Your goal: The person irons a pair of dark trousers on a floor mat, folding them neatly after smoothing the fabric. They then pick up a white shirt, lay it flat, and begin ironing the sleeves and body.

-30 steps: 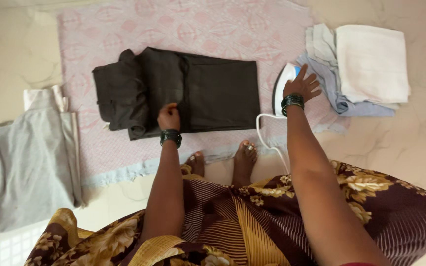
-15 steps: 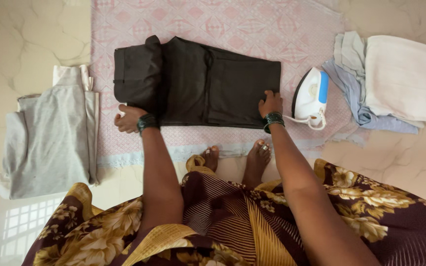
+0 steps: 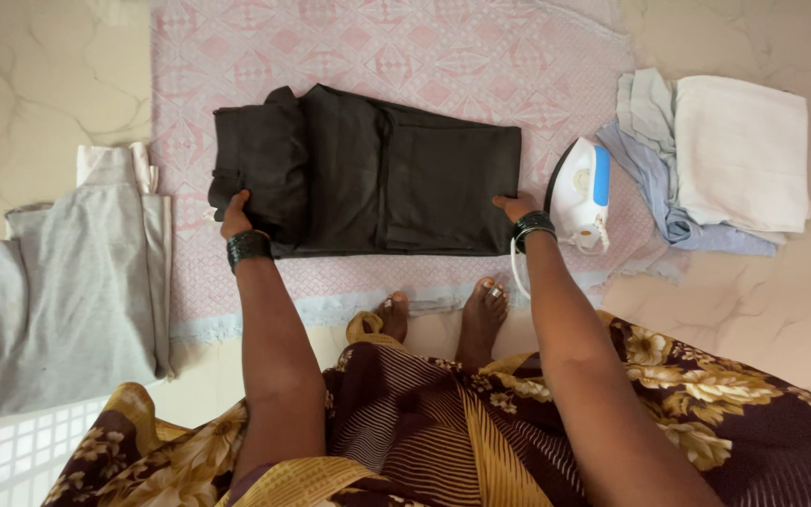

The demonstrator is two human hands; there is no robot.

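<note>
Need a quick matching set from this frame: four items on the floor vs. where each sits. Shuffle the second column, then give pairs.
1. dark folded garment
2. iron
3. grey garment
4. white folded cloth

A. far left, on the bare floor
B. top of the pile at far right
C. middle of the pink mat, a hand at each end
D. standing just beyond the right hand

Pairs: 1-C, 2-D, 3-A, 4-B

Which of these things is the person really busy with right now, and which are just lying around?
In hand:
- folded dark garment, gripped at both ends
- left hand at its left end
- right hand at its right end
- pink patterned mat beneath it

Lying about:
- white and blue iron, standing beside the right hand
- grey garment on the floor
- stack of folded pale cloths
</note>
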